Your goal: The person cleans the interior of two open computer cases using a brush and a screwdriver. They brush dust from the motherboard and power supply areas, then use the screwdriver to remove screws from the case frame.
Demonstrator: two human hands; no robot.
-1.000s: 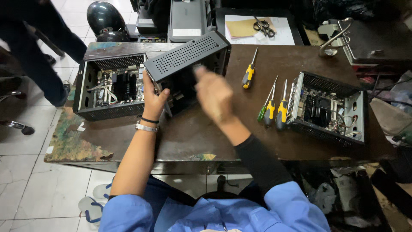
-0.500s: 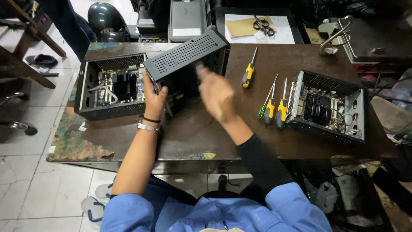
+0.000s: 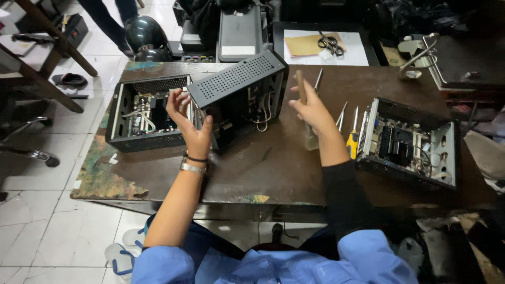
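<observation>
- Worn brown wooden workbench (image 3: 273, 168) carries a tilted black perforated metal computer case (image 3: 236, 87)
- left hand (image 3: 192, 123) grasps the case's front-left corner
- right hand (image 3: 310, 108), right of the case, clenches a wooden-handled screwdriver (image 3: 301, 87)
- case likely stiff, heavy, sharp-edged; hold its outer frame

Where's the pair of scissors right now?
In the head view, the scissors lie at the far edge, up and right of centre, on a tan envelope atop white paper, just beyond the brown table.
</observation>
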